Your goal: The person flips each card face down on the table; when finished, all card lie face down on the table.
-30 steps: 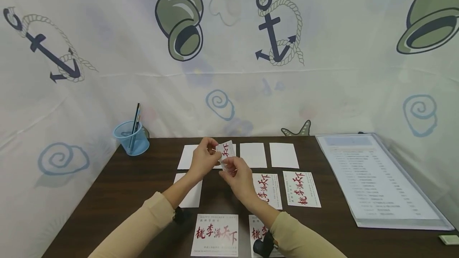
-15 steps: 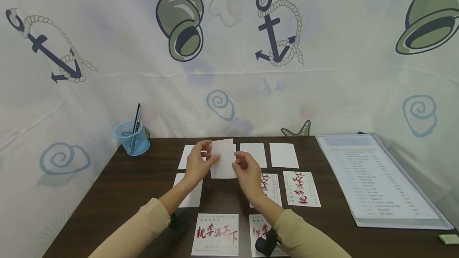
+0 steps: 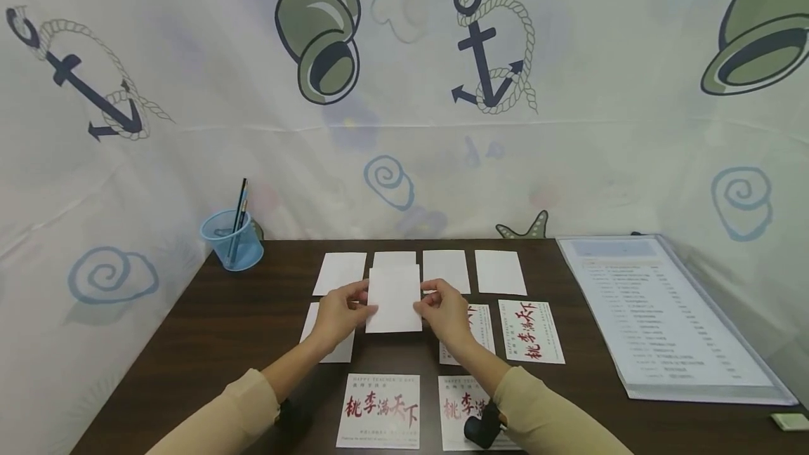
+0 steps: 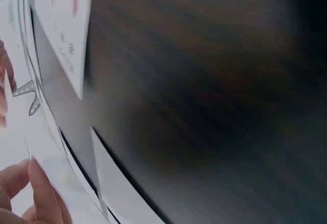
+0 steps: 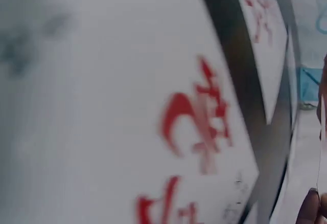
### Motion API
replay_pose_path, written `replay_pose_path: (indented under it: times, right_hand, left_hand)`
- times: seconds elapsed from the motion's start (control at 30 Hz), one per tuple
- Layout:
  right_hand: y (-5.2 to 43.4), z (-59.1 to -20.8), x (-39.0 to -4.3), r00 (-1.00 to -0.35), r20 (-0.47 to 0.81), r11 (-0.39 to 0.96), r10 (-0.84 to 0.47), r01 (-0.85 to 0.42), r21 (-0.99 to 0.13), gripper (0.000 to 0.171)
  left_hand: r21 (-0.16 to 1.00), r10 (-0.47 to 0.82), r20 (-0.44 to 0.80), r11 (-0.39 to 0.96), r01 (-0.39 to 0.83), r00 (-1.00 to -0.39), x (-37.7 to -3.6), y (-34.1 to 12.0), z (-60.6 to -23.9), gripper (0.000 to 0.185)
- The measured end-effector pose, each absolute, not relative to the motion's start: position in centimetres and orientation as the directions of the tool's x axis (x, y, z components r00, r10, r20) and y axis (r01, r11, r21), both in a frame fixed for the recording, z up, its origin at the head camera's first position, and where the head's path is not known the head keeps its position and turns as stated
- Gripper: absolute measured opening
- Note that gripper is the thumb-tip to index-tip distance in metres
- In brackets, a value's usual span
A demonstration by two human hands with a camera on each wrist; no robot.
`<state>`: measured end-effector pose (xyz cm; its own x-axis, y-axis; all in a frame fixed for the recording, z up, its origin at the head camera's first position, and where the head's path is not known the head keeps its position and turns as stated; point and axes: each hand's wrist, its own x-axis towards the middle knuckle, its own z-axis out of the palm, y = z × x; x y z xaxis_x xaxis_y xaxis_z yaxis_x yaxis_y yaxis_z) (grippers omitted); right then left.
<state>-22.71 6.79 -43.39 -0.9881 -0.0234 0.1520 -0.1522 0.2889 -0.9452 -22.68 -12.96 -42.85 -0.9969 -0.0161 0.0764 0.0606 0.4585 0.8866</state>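
A white card is held up over the table with its blank face toward me. My left hand pinches its left edge between thumb and fingers, and my right hand pinches the right edge. In the left wrist view, the fingertips of the left hand meet at the thin edge of the card. Beneath the right hand lies a card with red characters, partly covered. Under the left forearm is a blank card, also partly hidden.
Several blank cards form the back row. Printed cards lie at the right and in front. A blue cup with pens stands back left. A printed sheet in a clear sleeve covers the right side, near a small pale block.
The held card has turned from its red-lettered side to its blank side. Both hands brought it nearer to me, and the right hand shifted its grip to the right edge.
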Motion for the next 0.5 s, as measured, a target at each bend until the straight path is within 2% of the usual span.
replay_pose_path:
  times: [0.23, 0.5]
  right_hand:
    - [7.4, -44.3, -22.1, -0.977, -0.003, 0.347, -0.215, -0.073, -0.935, 0.028]
    - [7.2, -44.5, -21.9, -0.962, -0.034, 0.463, -0.272, -0.1, -0.881, 0.026]
  left_hand:
    - [0.805, 0.081, 0.027, 0.589, 0.069, -0.996, -21.6, -13.6, -43.3, 0.047]
    - [0.672, 0.128, 0.025, 0.732, 0.111, -0.991, -21.2, -13.8, -43.3, 0.042]
